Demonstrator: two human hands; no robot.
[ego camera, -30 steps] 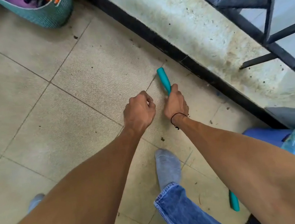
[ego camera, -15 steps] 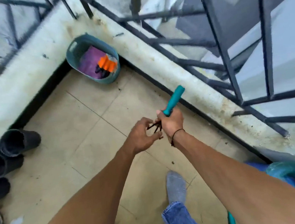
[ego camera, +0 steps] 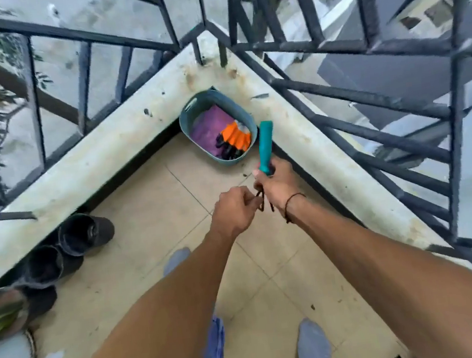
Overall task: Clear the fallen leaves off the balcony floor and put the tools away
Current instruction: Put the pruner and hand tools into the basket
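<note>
Rising from the floor, the right hand is gripping the teal rake; the left hand is pinching its dark prongs, probably heading to the corner basket.

Both hands (left, right) curled, touching.

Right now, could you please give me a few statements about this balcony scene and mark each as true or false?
1. The right hand holds a teal handle. True.
2. The basket sits in the floor's corner. True.
3. The basket is empty. False: it holds purple cloth and orange gloves.
4. The left hand hangs apart from the tool. False: it pinches the dark tines beside the right hand.
5. Dark pots lie along the left wall. True.
</note>
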